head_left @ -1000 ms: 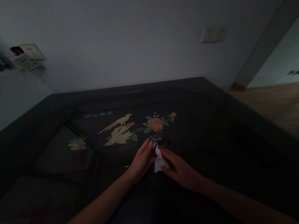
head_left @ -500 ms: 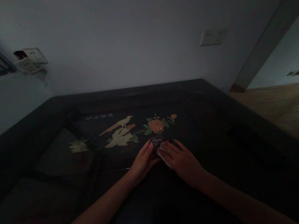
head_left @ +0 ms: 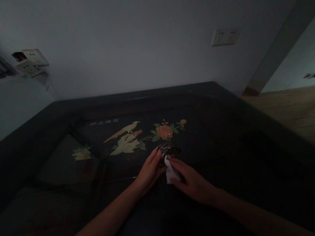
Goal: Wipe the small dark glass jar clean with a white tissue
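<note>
Two bare hands at work above a black, glossy desk (head_left: 149,221) decorated with a pale, long-tailed bird (head_left: 126,128) and a pink, many-petalled flower (head_left: 164,132), seen in dim light. The dark, shiny, rounded object (head_left: 168,147), its material uncertain, lies just on the near side of the flower, between the hands and slightly beyond them. The left hand (head_left: 150,172) is nearer to it: its fingers curve along the object's left side and grasp it there. The right hand (head_left: 194,179) lies to the right and closer to the body, its fingers pinching the white, soft, crumpled sheet (head_left: 169,171), perhaps tissue or cloth, with the thumb near the lower end and the other fingertips near the upper. The sheet's long axis runs roughly away from the person, its far end meeting the object's near edge; from the right fingers, the object thus lies ahead and a little to the left. The object's own long axis cannot be told, nor whether its underside touches the desk, since fingers and shadow hide it
</note>
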